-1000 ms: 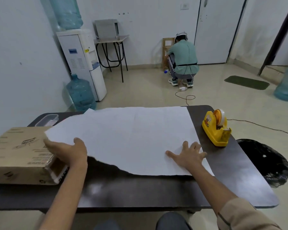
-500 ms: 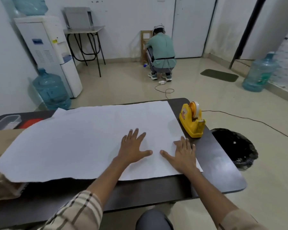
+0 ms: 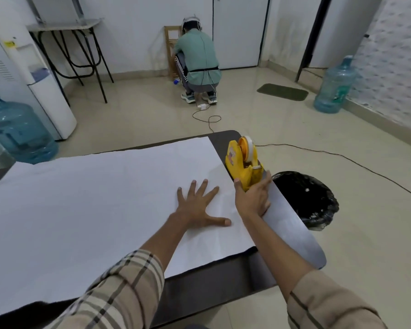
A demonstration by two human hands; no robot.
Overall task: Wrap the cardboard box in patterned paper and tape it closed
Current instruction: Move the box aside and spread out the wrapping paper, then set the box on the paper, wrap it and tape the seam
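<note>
On the table (image 3: 291, 224), creased white paper (image 3: 93, 205) lies flat — left hand (image 3: 197, 205) splayed atop, right hand (image 3: 252, 198) gripping tape dispenser (image 3: 243, 162).

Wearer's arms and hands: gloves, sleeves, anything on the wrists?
No gloves: the left hand and right hand are bare, with no watch, ring or band visible. The left sleeve is tan plaid with dark and pale stripes. The right sleeve is the same fabric. Both leave the forearms bare.

dark tabletop (image 3: 223, 288) carries a large white sheet of paper (image 3: 93, 210) spread flat, and a yellow tape dispenser (image 3: 243, 162) just beside the sheet's right edge.
</note>
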